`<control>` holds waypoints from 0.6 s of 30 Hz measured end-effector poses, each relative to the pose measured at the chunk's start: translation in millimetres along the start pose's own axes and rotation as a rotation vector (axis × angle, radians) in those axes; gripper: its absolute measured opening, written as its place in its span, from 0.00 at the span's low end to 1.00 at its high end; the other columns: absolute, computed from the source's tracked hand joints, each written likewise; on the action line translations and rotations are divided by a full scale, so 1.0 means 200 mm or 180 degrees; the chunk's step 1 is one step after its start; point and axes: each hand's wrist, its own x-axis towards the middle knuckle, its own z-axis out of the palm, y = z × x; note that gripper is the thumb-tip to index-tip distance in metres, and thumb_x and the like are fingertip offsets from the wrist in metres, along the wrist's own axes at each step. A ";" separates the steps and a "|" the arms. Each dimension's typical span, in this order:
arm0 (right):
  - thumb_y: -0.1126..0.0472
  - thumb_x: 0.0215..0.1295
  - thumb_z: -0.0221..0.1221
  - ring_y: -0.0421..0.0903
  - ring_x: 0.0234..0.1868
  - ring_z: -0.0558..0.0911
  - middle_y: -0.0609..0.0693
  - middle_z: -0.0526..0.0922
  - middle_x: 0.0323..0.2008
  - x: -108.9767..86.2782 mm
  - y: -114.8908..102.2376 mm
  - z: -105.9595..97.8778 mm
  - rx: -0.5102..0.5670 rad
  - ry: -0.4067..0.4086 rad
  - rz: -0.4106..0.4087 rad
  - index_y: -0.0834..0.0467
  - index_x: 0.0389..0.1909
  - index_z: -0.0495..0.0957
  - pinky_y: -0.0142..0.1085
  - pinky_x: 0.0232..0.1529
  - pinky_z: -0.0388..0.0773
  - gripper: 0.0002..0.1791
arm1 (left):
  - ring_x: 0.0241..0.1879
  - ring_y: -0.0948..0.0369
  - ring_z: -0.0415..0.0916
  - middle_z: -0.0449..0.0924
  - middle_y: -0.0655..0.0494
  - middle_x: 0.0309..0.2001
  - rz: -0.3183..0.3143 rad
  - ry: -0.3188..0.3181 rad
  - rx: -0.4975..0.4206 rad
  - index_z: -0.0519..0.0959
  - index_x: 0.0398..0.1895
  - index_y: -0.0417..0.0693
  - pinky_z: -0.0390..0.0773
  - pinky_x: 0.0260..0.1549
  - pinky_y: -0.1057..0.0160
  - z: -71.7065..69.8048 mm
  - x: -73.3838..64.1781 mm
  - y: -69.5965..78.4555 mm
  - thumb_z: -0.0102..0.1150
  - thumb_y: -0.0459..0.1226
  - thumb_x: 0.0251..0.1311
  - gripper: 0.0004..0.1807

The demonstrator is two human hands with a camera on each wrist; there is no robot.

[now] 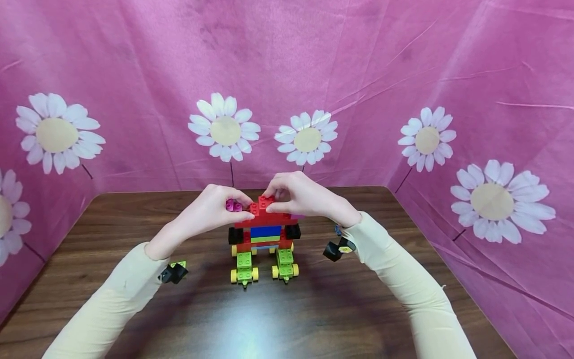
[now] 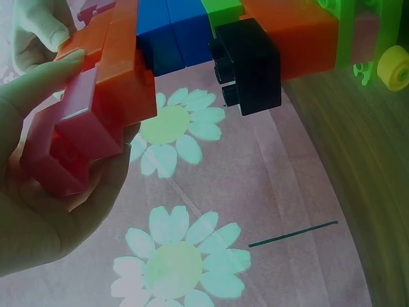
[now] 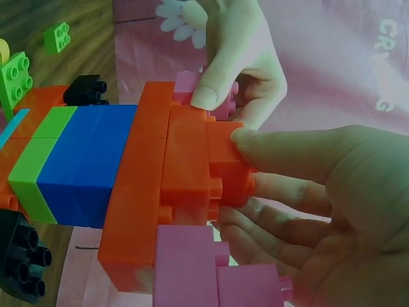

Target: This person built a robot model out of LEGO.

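Note:
A figure of toy building bricks stands upright on the table, with green wheeled feet (image 1: 244, 264) and a blue middle (image 1: 266, 232). Black bricks (image 2: 249, 67) stick out at its sides. My right hand (image 1: 301, 195) pinches the small red brick (image 3: 227, 150) on top, thumb in front and fingers behind. On the other side, my left hand (image 1: 214, 205) grips the figure's upper red bricks (image 3: 185, 144), its thumb pressing their face. Stepped pink bricks (image 2: 83, 118) sit within that hand's grasp. More pink bricks (image 3: 185, 262) project below the right hand.
A loose green brick (image 3: 57, 38) lies on the wooden table (image 1: 202, 314), partly hidden by the left wrist's black device (image 1: 175, 273) in the head view. Another black device (image 1: 333, 251) hangs at the right wrist. Pink cloth with daisies (image 1: 269, 65) surrounds the table's back and sides.

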 end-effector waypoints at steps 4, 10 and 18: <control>0.57 0.59 0.70 0.42 0.37 0.83 0.52 0.86 0.40 0.00 0.00 0.00 -0.0025 -0.0007 0.0034 0.60 0.42 0.84 0.32 0.42 0.81 0.14 | 0.31 0.65 0.80 0.89 0.57 0.34 0.0009 -0.0007 0.0006 0.88 0.39 0.48 0.80 0.33 0.67 0.00 0.00 0.00 0.74 0.42 0.52 0.13; 0.57 0.58 0.70 0.42 0.37 0.84 0.51 0.87 0.40 -0.01 0.01 0.01 0.0034 0.0052 0.0077 0.59 0.43 0.84 0.34 0.42 0.83 0.14 | 0.33 0.63 0.82 0.90 0.58 0.35 0.0049 0.0038 0.0017 0.88 0.38 0.49 0.81 0.35 0.66 0.01 0.00 -0.01 0.74 0.43 0.52 0.12; 0.57 0.57 0.71 0.41 0.38 0.85 0.50 0.88 0.42 -0.02 0.02 0.01 0.0198 0.0057 0.0157 0.59 0.45 0.85 0.32 0.43 0.84 0.16 | 0.33 0.64 0.81 0.89 0.58 0.36 0.0097 0.0093 -0.0042 0.87 0.39 0.50 0.81 0.34 0.67 0.00 -0.02 -0.02 0.74 0.44 0.52 0.13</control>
